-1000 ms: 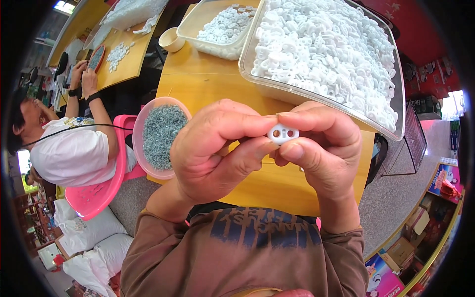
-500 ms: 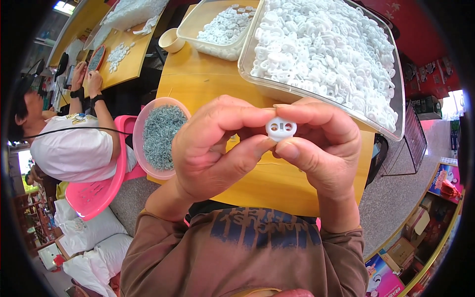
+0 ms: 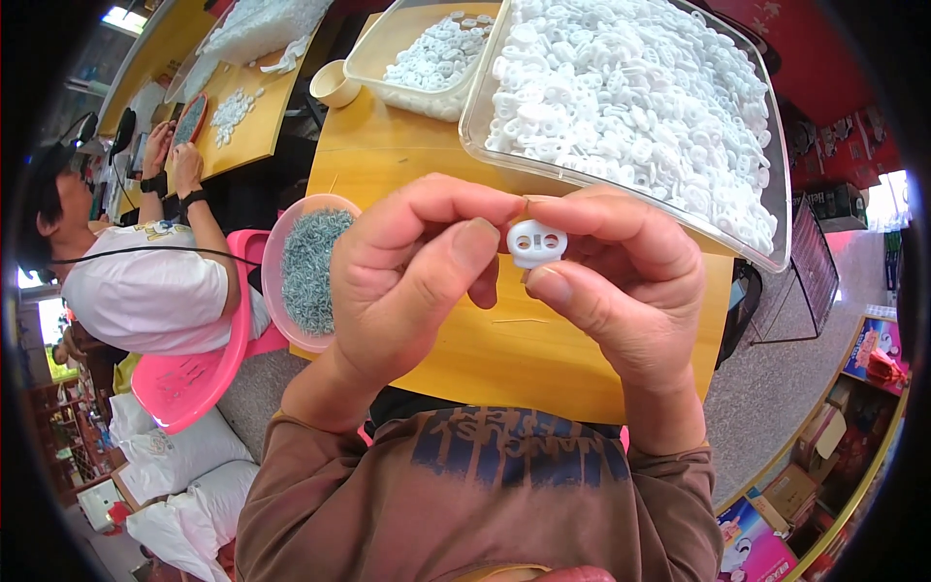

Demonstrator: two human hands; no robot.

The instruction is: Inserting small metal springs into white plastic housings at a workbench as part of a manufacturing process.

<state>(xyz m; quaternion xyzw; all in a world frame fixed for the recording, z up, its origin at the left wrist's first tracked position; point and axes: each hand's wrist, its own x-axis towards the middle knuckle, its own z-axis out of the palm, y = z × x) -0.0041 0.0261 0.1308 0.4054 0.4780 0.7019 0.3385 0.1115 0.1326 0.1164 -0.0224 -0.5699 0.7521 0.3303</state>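
Observation:
A small white plastic cord lock (image 3: 536, 243) with two round holes is held up over the table, its holes facing me. My right hand (image 3: 635, 281) pinches it between thumb and forefinger. Close on its left is my left hand (image 3: 412, 281), with the forefinger tip by the piece's upper edge. The left thumb stands off the piece, its nail toward me, and the other left fingers curl behind. To the left of that hand, a pink bowl (image 3: 274, 281) holds many small grey metal pieces that look like springs.
A large clear bin (image 3: 621, 182) heaped with white plastic parts stands at the back right. Beside it are a smaller clear tub (image 3: 373, 73) and a cream cup (image 3: 335, 85). On the left, a co-worker (image 3: 155, 291) sits on a pink chair (image 3: 179, 393) at another table.
My left thumb has come off the cord lock and drawn back to the left. The cord lock has shifted slightly left and up, still pinched in my right hand.

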